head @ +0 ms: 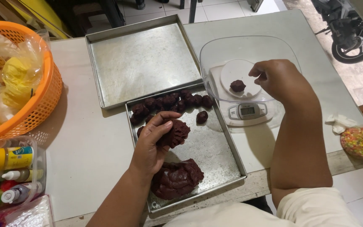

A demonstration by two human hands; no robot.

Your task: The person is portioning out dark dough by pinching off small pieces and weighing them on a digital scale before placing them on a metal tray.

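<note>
Fingers of the left hand (154, 141) curl round a lump of dark brown dough (174, 132), gripping it above the nearer metal tray (223, 166). Just below that hand, toward the person, lies the large dough mass (176, 178); beyond the fingertips a row of small dough pieces (171, 103) lines the tray's far end. The right hand (276, 77) hovers with fingers loosely bent and seemingly empty, just beside a small dough piece (237, 85) resting on the white kitchen scale (242, 107) under a clear bowl-like cover (248, 50). Doing this well likely means keeping the fingers off the platform so the reading settles, and pinching only small bits from the held lump. The scale's display is too small to read, the right fingertips are partly hidden, and an empty second tray (143, 61) sits farther away.
</note>
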